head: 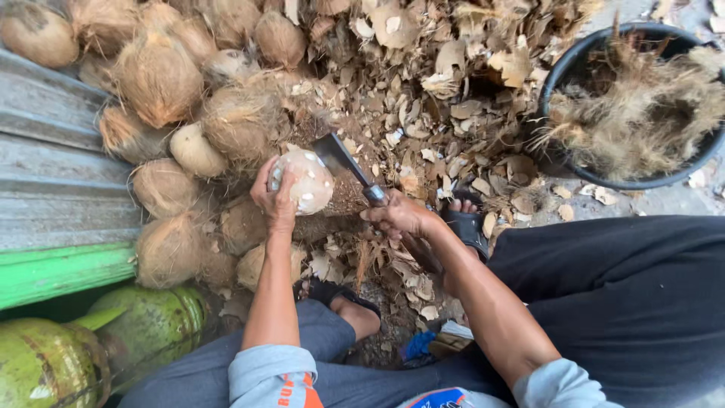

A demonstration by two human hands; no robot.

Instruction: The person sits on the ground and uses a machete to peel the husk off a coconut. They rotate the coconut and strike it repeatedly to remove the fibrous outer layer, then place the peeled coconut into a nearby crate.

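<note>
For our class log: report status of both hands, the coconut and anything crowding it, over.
Left hand gripping pale shaved coconut. Right hand holding cleaver, blade at the coconut. Husked coconuts and shell chips crowd close.

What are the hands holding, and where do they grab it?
The left hand cups the peeled coconut by its side; the right hand grips the cleaver by its handle.

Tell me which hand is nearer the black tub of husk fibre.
Right. The right hand, gripping the cleaver, sits closer to the tub; the left hand holds the coconut, farther away.
</note>
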